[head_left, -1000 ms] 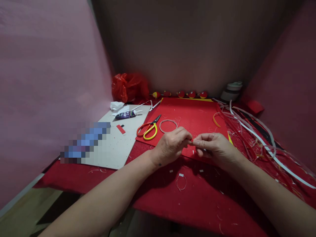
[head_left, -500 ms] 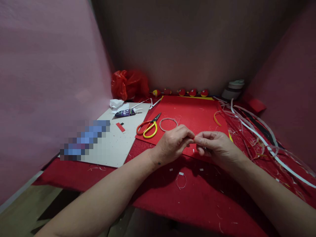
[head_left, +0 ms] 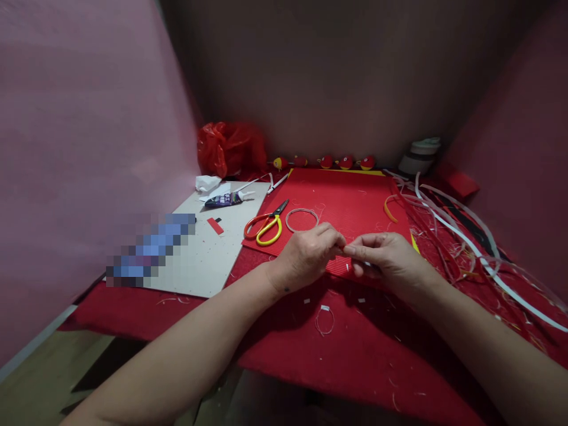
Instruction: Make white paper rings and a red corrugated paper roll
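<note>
Red cloth [head_left: 284, 355] is covering the table, with a red ribbed sheet [head_left: 337, 201] lying on top. Over its near edge, the left hand [head_left: 310, 251] and right hand [head_left: 384, 257] are pinching what's probably a tiny red piece [head_left: 342, 249] between their fingertips.

On the counter [head_left: 284, 349], the board [head_left: 199, 260] lies at left, the tube [head_left: 224, 200] on its far part between the paper [head_left: 207, 183] behind and the scrap [head_left: 215, 225] in front, with the bag [head_left: 231, 148] behind the board. Right of it lies the sheet [head_left: 341, 195], bearing the scissors [head_left: 273, 228] near its left edge and the ring [head_left: 287, 220] just right of them; the left hand [head_left: 310, 251] and right hand [head_left: 386, 257] are above its near part, five figures [head_left: 326, 161] in a row behind it. Strips [head_left: 465, 241] lie right of the sheet, the cup [head_left: 418, 160] behind them, and the loop [head_left: 333, 322] before the sheet.
</note>
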`<control>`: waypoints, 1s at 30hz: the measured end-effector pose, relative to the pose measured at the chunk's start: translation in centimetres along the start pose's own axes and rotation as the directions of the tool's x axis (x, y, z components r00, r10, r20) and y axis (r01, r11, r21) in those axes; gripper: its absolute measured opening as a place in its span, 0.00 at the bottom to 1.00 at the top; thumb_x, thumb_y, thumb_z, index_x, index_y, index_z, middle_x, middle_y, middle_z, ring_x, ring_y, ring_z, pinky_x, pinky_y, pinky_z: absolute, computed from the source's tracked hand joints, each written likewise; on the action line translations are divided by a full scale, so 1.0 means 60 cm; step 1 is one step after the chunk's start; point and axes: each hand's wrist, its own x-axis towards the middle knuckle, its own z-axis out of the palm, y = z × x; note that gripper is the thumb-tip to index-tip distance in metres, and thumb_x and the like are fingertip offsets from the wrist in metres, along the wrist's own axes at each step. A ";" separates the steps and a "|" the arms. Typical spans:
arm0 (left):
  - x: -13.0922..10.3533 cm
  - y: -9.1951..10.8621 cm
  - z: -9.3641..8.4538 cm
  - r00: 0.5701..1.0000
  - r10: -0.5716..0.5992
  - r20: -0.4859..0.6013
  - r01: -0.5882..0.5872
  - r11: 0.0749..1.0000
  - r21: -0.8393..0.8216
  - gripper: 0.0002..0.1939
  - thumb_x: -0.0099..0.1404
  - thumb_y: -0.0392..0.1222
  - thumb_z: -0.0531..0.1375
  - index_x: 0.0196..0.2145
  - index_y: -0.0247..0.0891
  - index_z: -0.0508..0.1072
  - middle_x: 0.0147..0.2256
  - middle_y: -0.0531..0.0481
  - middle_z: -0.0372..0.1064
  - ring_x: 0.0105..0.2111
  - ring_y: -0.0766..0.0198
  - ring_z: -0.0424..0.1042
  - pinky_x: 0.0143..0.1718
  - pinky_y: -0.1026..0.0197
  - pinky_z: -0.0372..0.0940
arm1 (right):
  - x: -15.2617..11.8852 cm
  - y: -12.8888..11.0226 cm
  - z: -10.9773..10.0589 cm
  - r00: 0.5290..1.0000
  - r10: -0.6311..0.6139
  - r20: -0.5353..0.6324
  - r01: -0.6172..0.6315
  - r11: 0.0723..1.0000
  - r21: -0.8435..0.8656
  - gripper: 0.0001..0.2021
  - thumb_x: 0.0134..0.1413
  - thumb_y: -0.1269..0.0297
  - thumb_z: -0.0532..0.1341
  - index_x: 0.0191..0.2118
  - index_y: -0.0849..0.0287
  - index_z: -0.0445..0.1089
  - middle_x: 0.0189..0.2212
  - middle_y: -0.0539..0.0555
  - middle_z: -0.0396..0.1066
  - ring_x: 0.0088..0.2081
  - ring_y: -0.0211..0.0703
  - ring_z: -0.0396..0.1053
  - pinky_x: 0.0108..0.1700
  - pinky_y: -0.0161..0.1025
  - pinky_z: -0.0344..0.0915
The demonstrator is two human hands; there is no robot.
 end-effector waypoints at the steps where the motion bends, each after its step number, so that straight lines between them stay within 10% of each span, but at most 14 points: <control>1: 0.000 0.000 0.001 1.000 0.004 0.004 -0.004 1.000 0.026 0.05 0.63 0.32 0.50 0.30 0.33 0.65 0.27 0.51 0.64 0.27 0.71 0.63 0.28 0.69 0.61 | -0.001 0.000 0.001 1.000 -0.018 -0.003 0.019 1.000 0.003 0.14 0.40 0.58 0.65 0.19 0.63 0.66 0.13 0.49 0.63 0.14 0.26 0.48 0.16 0.30 0.43; 8: 0.001 0.008 -0.003 1.000 0.018 -0.003 -0.018 0.996 0.088 0.09 0.65 0.34 0.48 0.30 0.33 0.65 0.27 0.49 0.64 0.27 0.70 0.64 0.28 0.67 0.63 | -0.001 0.003 0.004 0.997 -0.077 -0.004 0.077 0.997 0.012 0.13 0.40 0.58 0.65 0.19 0.62 0.65 0.13 0.48 0.63 0.15 0.28 0.51 0.18 0.31 0.45; 15: 0.009 0.020 -0.010 0.970 -0.243 0.014 0.214 0.822 -0.529 0.02 0.61 0.33 0.55 0.32 0.31 0.67 0.26 0.51 0.65 0.23 0.74 0.68 0.25 0.71 0.66 | 0.001 -0.001 -0.004 0.989 -0.122 0.088 0.114 0.989 0.092 0.09 0.43 0.61 0.64 0.21 0.60 0.68 0.15 0.48 0.65 0.16 0.29 0.52 0.20 0.32 0.48; 30: 0.000 0.002 -0.002 0.999 0.042 0.028 -0.044 0.997 0.061 0.07 0.63 0.31 0.49 0.31 0.31 0.65 0.27 0.49 0.63 0.27 0.69 0.63 0.28 0.68 0.61 | -0.001 -0.001 0.003 0.999 -0.011 0.030 0.009 0.999 0.047 0.12 0.40 0.60 0.65 0.19 0.63 0.66 0.13 0.49 0.64 0.14 0.27 0.51 0.17 0.30 0.45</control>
